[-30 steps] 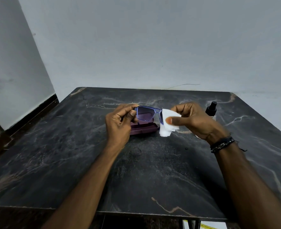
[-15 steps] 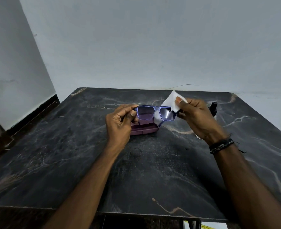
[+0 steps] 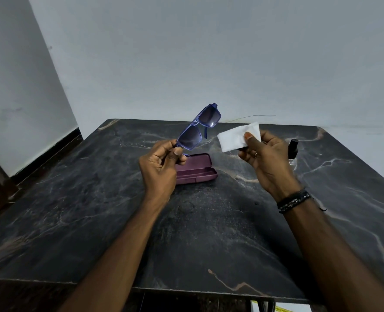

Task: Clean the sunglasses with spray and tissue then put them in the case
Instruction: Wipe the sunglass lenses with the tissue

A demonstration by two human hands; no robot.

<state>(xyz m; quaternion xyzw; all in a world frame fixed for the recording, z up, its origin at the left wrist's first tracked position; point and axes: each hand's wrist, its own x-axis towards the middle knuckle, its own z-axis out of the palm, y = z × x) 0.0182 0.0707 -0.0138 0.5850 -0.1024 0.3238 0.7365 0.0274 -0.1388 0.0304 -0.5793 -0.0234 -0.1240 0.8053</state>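
Observation:
My left hand (image 3: 161,163) pinches the blue-framed sunglasses (image 3: 199,129) by their left end and holds them up, tilted diagonally with the far lens highest. My right hand (image 3: 264,154) holds a folded white tissue (image 3: 236,137) under its thumb, a little to the right of the glasses and apart from them. An open maroon case (image 3: 197,168) lies on the dark marble table (image 3: 209,233), just behind my left hand. The spray bottle (image 3: 293,148) with its black cap stands behind my right hand, partly hidden.
The table's back edge meets a grey wall, where a thin wire (image 3: 249,117) lies. A second wall with a dark skirting (image 3: 51,152) runs along the left side. Something yellow (image 3: 279,309) shows below the table's front edge.
My left hand has lifted the sunglasses and tilted them upward. The right hand with the tissue has come off the right lens and moved away to the right.

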